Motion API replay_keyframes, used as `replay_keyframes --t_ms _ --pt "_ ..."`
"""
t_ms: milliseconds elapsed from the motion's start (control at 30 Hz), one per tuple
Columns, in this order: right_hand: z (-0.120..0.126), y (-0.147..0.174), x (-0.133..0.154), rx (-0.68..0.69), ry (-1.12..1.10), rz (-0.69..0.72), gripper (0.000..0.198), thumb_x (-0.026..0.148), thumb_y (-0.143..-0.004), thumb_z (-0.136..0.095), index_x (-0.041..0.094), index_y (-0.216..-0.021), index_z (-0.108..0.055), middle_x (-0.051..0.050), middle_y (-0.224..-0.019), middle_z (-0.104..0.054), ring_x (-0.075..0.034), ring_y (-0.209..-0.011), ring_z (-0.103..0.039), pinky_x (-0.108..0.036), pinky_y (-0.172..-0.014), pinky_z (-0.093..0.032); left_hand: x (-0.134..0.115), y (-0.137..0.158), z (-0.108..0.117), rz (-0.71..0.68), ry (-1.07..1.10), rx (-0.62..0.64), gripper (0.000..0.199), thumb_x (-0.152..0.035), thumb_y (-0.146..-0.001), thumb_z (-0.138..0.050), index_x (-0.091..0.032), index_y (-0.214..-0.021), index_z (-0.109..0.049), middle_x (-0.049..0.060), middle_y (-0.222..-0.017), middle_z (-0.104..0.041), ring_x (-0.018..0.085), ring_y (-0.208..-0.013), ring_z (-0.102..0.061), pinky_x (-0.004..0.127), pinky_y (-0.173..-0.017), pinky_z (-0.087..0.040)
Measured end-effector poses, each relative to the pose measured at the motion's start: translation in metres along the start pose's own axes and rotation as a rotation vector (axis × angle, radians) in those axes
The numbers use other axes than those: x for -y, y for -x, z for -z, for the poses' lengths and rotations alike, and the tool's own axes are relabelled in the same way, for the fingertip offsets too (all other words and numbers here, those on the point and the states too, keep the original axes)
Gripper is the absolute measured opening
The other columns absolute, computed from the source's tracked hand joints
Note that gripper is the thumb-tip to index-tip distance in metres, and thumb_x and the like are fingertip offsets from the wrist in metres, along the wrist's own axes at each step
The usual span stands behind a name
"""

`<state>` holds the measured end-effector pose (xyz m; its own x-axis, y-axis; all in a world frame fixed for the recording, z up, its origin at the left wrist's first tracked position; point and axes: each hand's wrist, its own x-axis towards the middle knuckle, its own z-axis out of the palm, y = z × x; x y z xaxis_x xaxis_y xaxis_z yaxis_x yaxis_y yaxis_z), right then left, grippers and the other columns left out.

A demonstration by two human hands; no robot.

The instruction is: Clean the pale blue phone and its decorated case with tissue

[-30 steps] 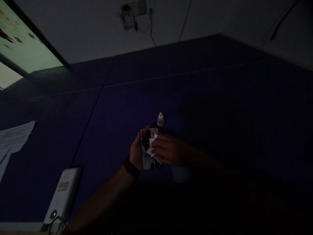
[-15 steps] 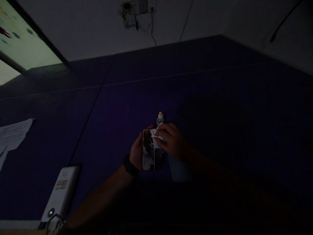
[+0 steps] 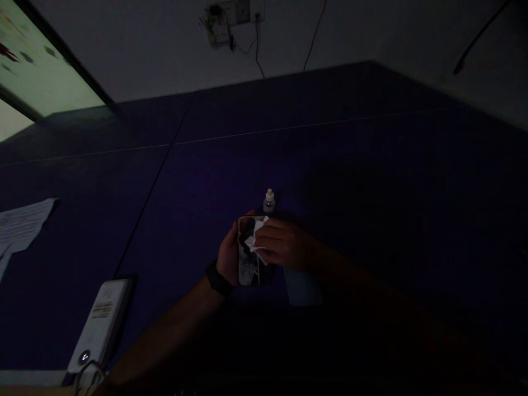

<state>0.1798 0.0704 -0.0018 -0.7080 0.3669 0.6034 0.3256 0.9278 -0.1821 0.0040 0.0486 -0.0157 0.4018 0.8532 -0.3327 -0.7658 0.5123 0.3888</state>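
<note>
right fingers (image 3: 272, 233) pinch tissue (image 3: 258, 226); left fingers (image 3: 232, 235) half-curled round phone (image 3: 248, 269)

Bottle (image 3: 269, 204) just behind the phone (image 3: 248, 269)

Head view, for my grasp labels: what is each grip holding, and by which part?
Left grip: the phone, by its left edge. Right grip: the tissue, by its right part.
</note>
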Motion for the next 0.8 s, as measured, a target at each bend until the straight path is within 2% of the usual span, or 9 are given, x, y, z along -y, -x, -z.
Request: replay_keyframes --t_ms 167,300,367,467,533,633,700,800 --pt "0.001 0.002 -0.006 -0.122 0.047 -0.146 0.014 0.020 -0.099 -0.056 0.015 -0.092 -0.068 -0.008 -0.093 -0.071 -0.020 -0.088 -0.062 -0.037 -0.083 -0.053 0.000 0.001 -0.002 0.015 -0.070 0.007 0.039 -0.045 -0.101 -0.047 -0.026 -0.132 -0.059 0.005 -0.117 -0.069 0.019 -0.091 -0.069 0.036 -0.082 -0.054" --pt "0.000 0.002 -0.005 -0.064 -0.005 -0.063 0.015 0.018 -0.099 -0.055 0.017 -0.093 -0.068 -0.007 -0.093 -0.072 -0.020 -0.089 -0.064 -0.037 -0.085 -0.053 0.001 -0.001 -0.001 -0.033 -0.040 -0.028 0.036 -0.039 -0.101 -0.050 -0.020 -0.129 -0.063 0.005 -0.104 -0.070 0.015 -0.085 -0.066 0.029 -0.081 -0.052" --pt "0.000 0.003 -0.006 -0.043 -0.039 -0.048 0.013 0.019 -0.098 -0.056 0.018 -0.092 -0.068 -0.005 -0.091 -0.072 -0.018 -0.087 -0.064 -0.036 -0.084 -0.053 0.001 -0.001 -0.001 -0.040 -0.042 -0.025 0.037 -0.039 -0.100 -0.051 -0.020 -0.129 -0.063 0.005 -0.107 -0.070 0.016 -0.087 -0.066 0.029 -0.083 -0.051" --pt "0.001 0.003 -0.008 -0.118 -0.002 -0.150 0.010 0.019 -0.097 -0.059 0.017 -0.092 -0.068 -0.006 -0.091 -0.072 -0.019 -0.086 -0.063 -0.037 -0.081 -0.054 0.001 -0.001 0.000 0.012 -0.064 0.001 0.039 -0.045 -0.099 -0.051 -0.025 -0.132 -0.061 0.006 -0.118 -0.068 0.020 -0.094 -0.067 0.037 -0.086 -0.053" --pt "-0.001 0.002 -0.007 -0.156 0.037 -0.201 0.010 0.018 -0.097 -0.059 0.016 -0.094 -0.068 -0.008 -0.095 -0.072 -0.020 -0.090 -0.062 -0.038 -0.083 -0.054 0.001 -0.001 -0.001 0.025 -0.054 0.010 0.039 -0.046 -0.100 -0.049 -0.026 -0.131 -0.061 0.005 -0.115 -0.069 0.019 -0.091 -0.067 0.037 -0.084 -0.053" --pt "-0.002 0.001 -0.005 -0.092 0.001 -0.073 0.013 0.017 -0.098 -0.056 0.017 -0.094 -0.068 -0.006 -0.094 -0.073 -0.019 -0.090 -0.064 -0.037 -0.086 -0.054 0.001 -0.002 -0.001 -0.019 -0.019 -0.012 0.035 -0.040 -0.103 -0.045 -0.021 -0.125 -0.064 0.004 -0.103 -0.070 0.014 -0.084 -0.066 0.029 -0.081 -0.053" --pt "-0.001 0.002 -0.007 -0.054 -0.037 -0.009 0.013 0.018 -0.098 -0.056 0.018 -0.093 -0.069 -0.005 -0.091 -0.073 -0.018 -0.087 -0.065 -0.036 -0.085 -0.054 0.001 -0.002 -0.001 -0.037 -0.016 -0.019 0.035 -0.039 -0.104 -0.043 -0.020 -0.123 -0.065 0.004 -0.102 -0.070 0.014 -0.084 -0.066 0.028 -0.080 -0.053" --pt "0.004 0.004 -0.011 -0.120 -0.020 -0.115 0.010 0.019 -0.096 -0.059 0.018 -0.093 -0.069 -0.006 -0.092 -0.072 -0.019 -0.087 -0.064 -0.037 -0.082 -0.055 0.000 -0.001 0.000 -0.006 -0.047 0.009 0.037 -0.044 -0.102 -0.045 -0.025 -0.130 -0.061 0.005 -0.113 -0.069 0.018 -0.089 -0.068 0.035 -0.082 -0.055"
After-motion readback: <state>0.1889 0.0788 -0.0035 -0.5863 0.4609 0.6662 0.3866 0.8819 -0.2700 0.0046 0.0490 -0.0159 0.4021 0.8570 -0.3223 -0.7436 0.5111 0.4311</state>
